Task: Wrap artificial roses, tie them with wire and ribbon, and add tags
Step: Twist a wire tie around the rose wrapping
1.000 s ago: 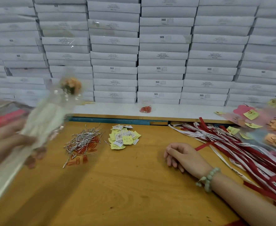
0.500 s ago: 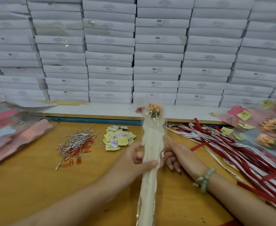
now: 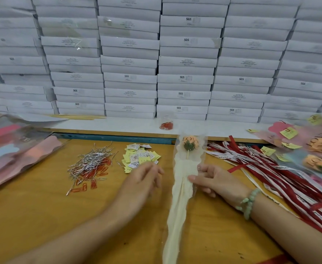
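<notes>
A wrapped rose (image 3: 189,144), orange with a green base, lies on the wooden table in a clear sleeve with a cream lining (image 3: 181,197) that runs toward me. My right hand (image 3: 211,180) pinches the sleeve's right edge below the flower. My left hand (image 3: 143,178) hovers just left of the sleeve with relaxed fingers and holds nothing. A pile of silver wire ties (image 3: 91,159) with orange paper clips lies at the left. Yellow and white tags (image 3: 140,156) lie beside my left hand. Red and white ribbons (image 3: 270,168) spread out at the right.
Stacked white boxes (image 3: 156,60) form a wall behind the table. Clear and pink wrapping sheets (image 3: 17,147) lie at the left edge. Finished wrapped roses (image 3: 316,149) with yellow tags sit at the far right. A small bag of red clips (image 3: 166,124) rests on the white ledge.
My left hand brought the wrapped rose from the left to the table's middle, then let go and drew back left. My right hand took hold of the sleeve.
</notes>
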Demonstrator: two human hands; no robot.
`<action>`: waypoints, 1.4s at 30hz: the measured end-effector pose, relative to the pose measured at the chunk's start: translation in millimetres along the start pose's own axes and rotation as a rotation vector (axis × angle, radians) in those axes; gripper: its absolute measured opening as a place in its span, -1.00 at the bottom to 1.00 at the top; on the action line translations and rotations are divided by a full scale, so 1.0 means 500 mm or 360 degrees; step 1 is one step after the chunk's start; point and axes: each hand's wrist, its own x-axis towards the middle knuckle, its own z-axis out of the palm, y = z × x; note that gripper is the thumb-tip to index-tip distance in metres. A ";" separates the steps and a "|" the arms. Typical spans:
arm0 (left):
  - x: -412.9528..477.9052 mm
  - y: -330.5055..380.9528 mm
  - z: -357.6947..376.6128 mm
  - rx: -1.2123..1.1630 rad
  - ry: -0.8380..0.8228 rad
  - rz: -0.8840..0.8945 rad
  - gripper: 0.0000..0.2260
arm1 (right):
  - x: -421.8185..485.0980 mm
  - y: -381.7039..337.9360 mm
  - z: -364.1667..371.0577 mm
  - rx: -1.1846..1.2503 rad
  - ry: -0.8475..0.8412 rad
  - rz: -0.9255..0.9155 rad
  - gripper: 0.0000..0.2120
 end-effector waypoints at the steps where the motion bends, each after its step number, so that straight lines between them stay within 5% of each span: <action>1: 0.013 0.005 -0.022 0.0062 0.0095 0.0065 -0.77 | 0.001 0.000 0.001 -0.0016 0.0004 0.0020 -0.65; 6: 0.082 -0.002 -0.163 0.0385 0.0468 0.0173 -0.78 | 0.003 0.001 0.004 -0.0185 0.0032 0.0036 -0.73; 21: 0.107 -0.120 -0.306 0.1037 0.0579 -0.0056 -0.77 | 0.008 0.003 0.013 -0.0331 0.0046 -0.0001 -0.75; 28: 0.093 -0.122 -0.346 0.0894 0.0368 -0.0088 -0.95 | 0.011 0.006 0.014 -0.0291 0.0045 0.0027 -0.60; 42: 0.101 -0.134 -0.348 0.1058 0.0236 -0.0050 -0.78 | 0.012 0.005 0.013 -0.0302 0.0025 0.0052 -0.56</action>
